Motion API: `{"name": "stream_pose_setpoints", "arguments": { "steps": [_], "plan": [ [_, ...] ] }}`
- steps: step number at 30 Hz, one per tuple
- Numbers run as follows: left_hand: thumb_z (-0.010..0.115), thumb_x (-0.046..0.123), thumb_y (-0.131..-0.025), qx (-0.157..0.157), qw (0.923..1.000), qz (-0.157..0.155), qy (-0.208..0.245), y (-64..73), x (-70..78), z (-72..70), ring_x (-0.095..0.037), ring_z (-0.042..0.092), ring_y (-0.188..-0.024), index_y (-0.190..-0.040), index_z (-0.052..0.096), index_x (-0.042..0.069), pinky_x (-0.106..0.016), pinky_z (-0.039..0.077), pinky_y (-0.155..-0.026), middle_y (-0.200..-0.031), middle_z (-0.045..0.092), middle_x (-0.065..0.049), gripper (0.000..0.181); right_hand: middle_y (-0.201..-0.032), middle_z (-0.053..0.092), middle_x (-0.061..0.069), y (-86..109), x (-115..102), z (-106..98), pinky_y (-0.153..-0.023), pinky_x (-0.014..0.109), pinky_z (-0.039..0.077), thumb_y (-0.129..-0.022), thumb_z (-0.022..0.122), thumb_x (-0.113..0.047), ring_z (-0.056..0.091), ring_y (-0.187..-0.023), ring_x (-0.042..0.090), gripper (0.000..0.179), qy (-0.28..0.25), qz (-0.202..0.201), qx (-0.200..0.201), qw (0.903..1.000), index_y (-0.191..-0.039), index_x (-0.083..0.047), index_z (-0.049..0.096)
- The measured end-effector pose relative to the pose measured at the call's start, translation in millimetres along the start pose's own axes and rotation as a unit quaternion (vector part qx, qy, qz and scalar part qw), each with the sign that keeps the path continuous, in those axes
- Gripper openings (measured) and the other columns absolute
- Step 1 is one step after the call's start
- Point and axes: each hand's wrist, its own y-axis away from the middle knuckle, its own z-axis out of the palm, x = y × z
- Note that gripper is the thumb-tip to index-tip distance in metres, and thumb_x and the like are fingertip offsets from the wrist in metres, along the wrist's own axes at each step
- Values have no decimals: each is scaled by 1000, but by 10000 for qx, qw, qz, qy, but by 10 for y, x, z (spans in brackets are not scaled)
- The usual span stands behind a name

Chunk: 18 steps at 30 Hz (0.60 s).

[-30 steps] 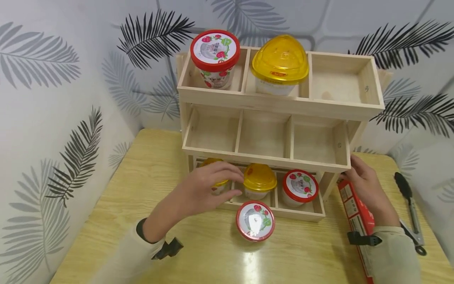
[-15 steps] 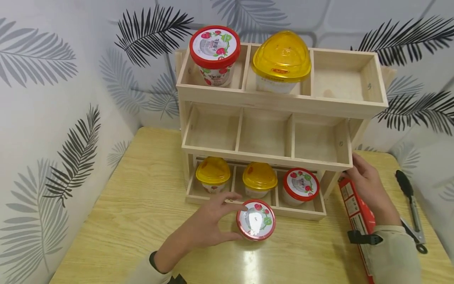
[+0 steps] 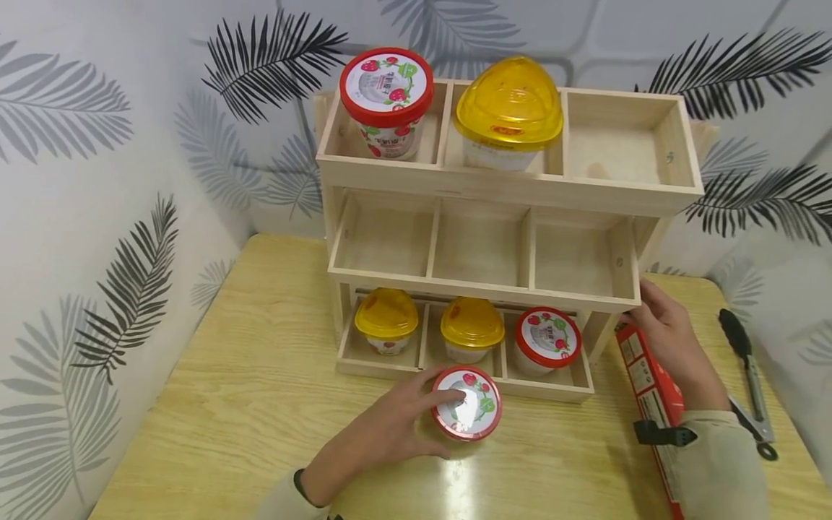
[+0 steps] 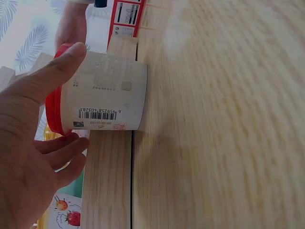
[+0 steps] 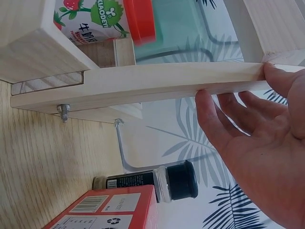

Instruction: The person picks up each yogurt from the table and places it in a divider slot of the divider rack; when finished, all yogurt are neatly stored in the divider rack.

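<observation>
A white tub [image 4: 107,95] with a red-rimmed strawberry lid [image 3: 477,419] stands on the table before a three-tier wooden shelf [image 3: 510,191]. My left hand [image 3: 393,426] is around its lid: in the left wrist view the thumb lies across one side and the fingers curl at the opposite edge. At the shelf's right side, my right hand [image 3: 676,350] holds a wooden upright [image 5: 167,78] between thumb and fingers. The lowest tier has two yellow-domed cups [image 3: 388,321] and another strawberry tub [image 3: 548,339]. Above sit a larger strawberry tub [image 3: 386,101] and a big yellow-domed cup [image 3: 509,112].
A red box [image 3: 650,390] lies along the right of the table, under my right arm. Beyond it are black-tipped tongs [image 3: 747,368]. A black-capped bottle [image 5: 147,181] stands behind the box in the right wrist view. Leaf-patterned wall covering [image 3: 130,289] closes off the back and left.
My left hand has come down from in front of the lowest tier and moved right onto the tub's lid. My right hand stays at the upright.
</observation>
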Motion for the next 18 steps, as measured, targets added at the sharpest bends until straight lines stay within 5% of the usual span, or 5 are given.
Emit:
{"name": "stream_pose_setpoints", "arguments": {
  "steps": [11, 18],
  "plan": [
    [85, 20, -81, 272, 9975, -285, 585, -10, -18, 89, -29, 48, -134, -129, 66, 20, -38, 45, -107, -151, 43, -13, 52, -152, 40, 27, -10, -6, 1, -84, 6, 45, -108, 41, -34, 50, -114, -7, 56, 42, 59, -108, 9999, -159, -16, 26],
    [88, 15, -78, 600, 9961, 11, 645, -19, -41, 154, -29, 54, -128, -125, 68, 16, -34, 48, -103, -145, 47, -18, 51, -152, 40, 26, 6, -18, -16, -85, 7, 45, -108, 42, -36, 51, -119, 1, 56, 110, 117, -134, 9998, -160, -21, 26]
  ]
}}
